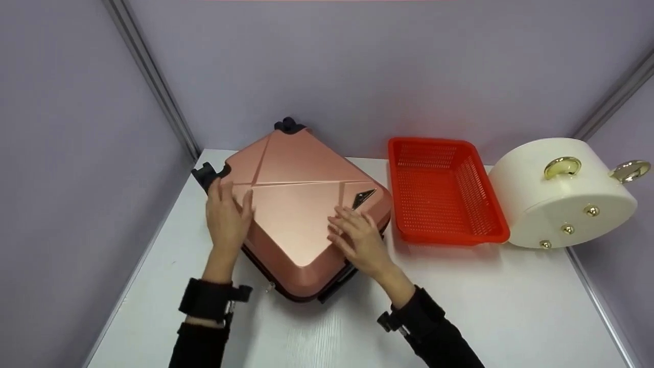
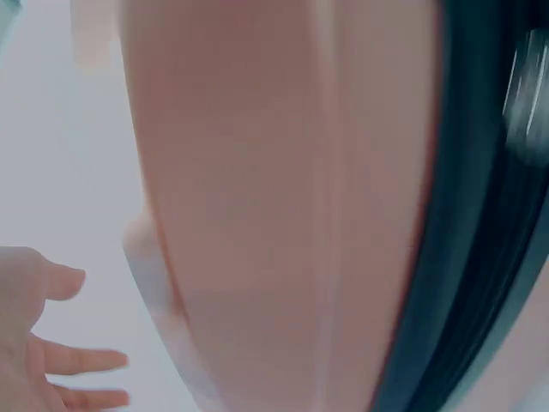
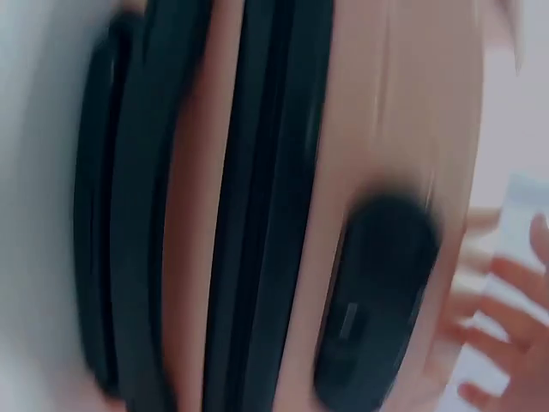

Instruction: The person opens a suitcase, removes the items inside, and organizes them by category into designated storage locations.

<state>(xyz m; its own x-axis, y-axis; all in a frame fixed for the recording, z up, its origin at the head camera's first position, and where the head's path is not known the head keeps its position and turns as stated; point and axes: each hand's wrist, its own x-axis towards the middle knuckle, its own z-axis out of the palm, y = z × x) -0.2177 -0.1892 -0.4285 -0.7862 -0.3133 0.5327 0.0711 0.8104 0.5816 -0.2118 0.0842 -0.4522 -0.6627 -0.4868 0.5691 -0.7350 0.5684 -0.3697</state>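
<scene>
A rose-pink hard-shell suitcase lies flat and turned at an angle on the white table, with dark wheels at its far left corners and a black triangular badge on the shell. My left hand is over its left edge, fingers spread beside a wheel. Over the near right part, below the badge, is my right hand, its fingers loosely extended. The left wrist view shows the suitcase's side with a dark zipper band. A black oblong fitting appears on the side in the right wrist view.
Right of the suitcase stands a red perforated plastic basket. Beside it is a cream-white rounded case with gold handles and gold studs. Grey partition walls enclose the table at the back and sides.
</scene>
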